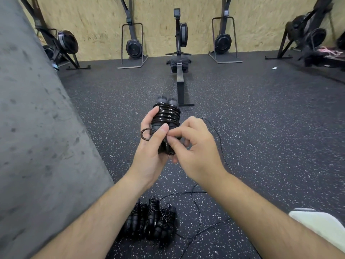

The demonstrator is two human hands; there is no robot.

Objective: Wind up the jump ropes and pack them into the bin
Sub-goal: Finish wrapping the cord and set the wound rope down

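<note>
While left hand grips the wound jump rope, right hand pinches its cord.

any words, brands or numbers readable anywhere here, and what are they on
None can be read.
On the rowing machine monitor: screen too small and blurred.
On the flywheel housing at the wall: any marking is blurred.
On the wound jump rope held by the left hand: plain black, no label shows.
</note>
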